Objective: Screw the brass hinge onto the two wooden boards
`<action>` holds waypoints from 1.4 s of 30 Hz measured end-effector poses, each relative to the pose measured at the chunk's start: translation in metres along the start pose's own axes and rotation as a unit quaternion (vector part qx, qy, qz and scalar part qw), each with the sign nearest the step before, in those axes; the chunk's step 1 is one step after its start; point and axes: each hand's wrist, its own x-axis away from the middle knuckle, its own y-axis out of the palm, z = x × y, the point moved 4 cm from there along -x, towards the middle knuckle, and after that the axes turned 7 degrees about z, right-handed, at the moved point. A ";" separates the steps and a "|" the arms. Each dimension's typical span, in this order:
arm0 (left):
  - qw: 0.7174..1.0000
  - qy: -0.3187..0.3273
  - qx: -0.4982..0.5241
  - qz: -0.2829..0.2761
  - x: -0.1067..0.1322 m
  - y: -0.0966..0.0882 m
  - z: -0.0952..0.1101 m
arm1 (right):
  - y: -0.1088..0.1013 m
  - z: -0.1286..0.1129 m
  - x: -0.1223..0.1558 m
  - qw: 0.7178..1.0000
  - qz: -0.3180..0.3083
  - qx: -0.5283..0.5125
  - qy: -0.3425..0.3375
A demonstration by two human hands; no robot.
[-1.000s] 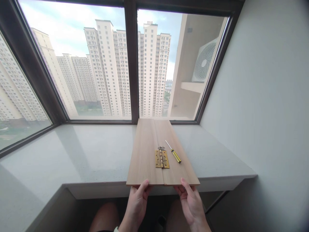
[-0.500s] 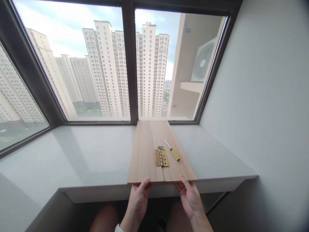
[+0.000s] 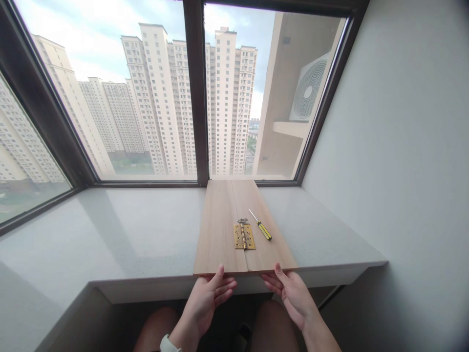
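Two light wooden boards (image 3: 220, 230) lie side by side on the white sill, running from the window to the front edge. A brass hinge (image 3: 244, 236) rests flat across their seam, with several small screws (image 3: 242, 221) just behind it. A yellow-and-black screwdriver (image 3: 261, 225) lies on the right board. My left hand (image 3: 208, 300) is at the near end of the left board, thumb on top and fingers spread below. My right hand (image 3: 291, 293) is at the near end of the right board, thumb up, fingers apart.
The white stone sill (image 3: 110, 234) spans the bay window, with a dark window frame (image 3: 196, 98) behind the boards. A white wall (image 3: 403, 146) closes the right side. My bare knees (image 3: 271, 327) sit under the sill's front edge.
The boards have slid a little away from me toward the window. Both hands have loosened from the near edge, their fingers now spread.
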 end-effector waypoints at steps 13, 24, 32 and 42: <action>0.999 -0.004 -0.024 0.029 0.000 0.002 -0.012 | -0.006 0.006 0.003 0.998 0.028 0.030 0.047; 0.983 -0.038 -0.148 -0.099 0.016 0.005 -0.005 | 0.017 -0.016 0.025 0.961 -0.029 0.275 -0.009; 0.990 0.110 -0.085 -0.013 -0.016 0.044 0.075 | 0.081 -0.074 -0.013 0.895 0.095 0.377 -0.216; 0.996 0.006 -0.082 -0.015 -0.046 0.074 0.074 | 0.094 -0.076 -0.042 0.923 0.088 0.342 -0.152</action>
